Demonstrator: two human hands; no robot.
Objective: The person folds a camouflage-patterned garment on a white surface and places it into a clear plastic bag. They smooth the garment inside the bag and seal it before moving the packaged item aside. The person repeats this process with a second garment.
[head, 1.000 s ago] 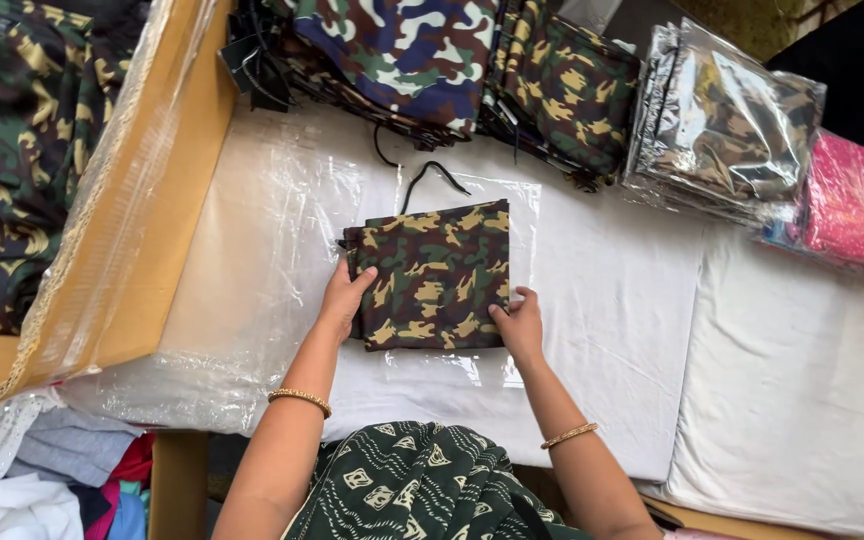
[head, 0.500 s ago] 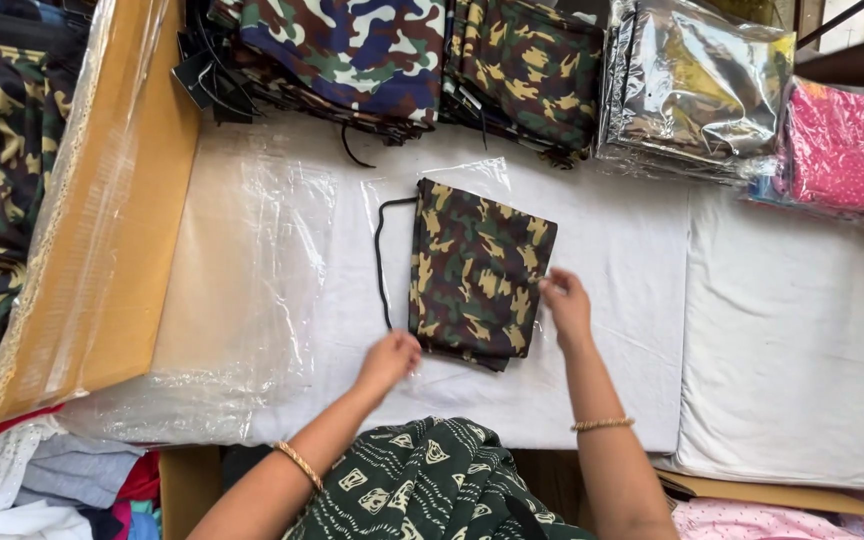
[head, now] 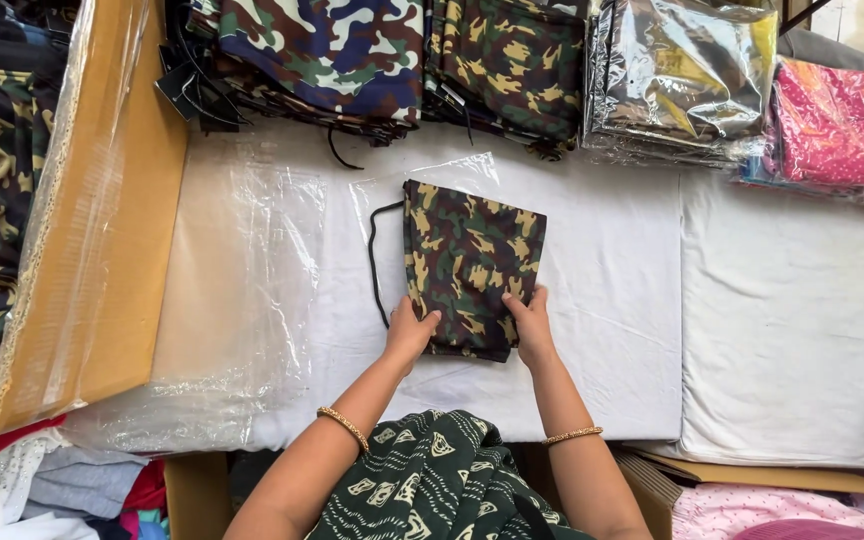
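A: Entry, head view. Where is the folded piece?

B: The folded camouflage garment (head: 470, 265) lies flat on the white table cover (head: 612, 300), roughly mid-table, long side running near to far. A black drawstring (head: 376, 262) loops out from its left edge. It rests partly on a clear plastic bag (head: 422, 180), whose far end shows beyond the garment.

A: Hands?

B: Left hand (head: 410, 332) is on the near left corner of the garment, fingers curled over the edge, thumb on top. Right hand (head: 532, 322) is on the near right corner, fingers laid flat on the fabric. Both touch the cloth. The left looks closed lightly on the edge; for the right I cannot tell whether it pinches or only presses. A gold bangle (head: 343, 427) sits on the left wrist; another is on the right.

A: Surroundings?

B: Far edge: a stack of blue camouflage garments (head: 322, 55) to the left, a stack of green camouflage garments (head: 507, 65) just right of it, then bagged camouflage packs (head: 677, 75), then pink bagged packs (head: 827, 120) at far right. Left side: a cardboard box (head: 102, 230) lined with plastic film, holding more camouflage cloth. A loose sheet of clear plastic (head: 242, 300) lies between box and garment.
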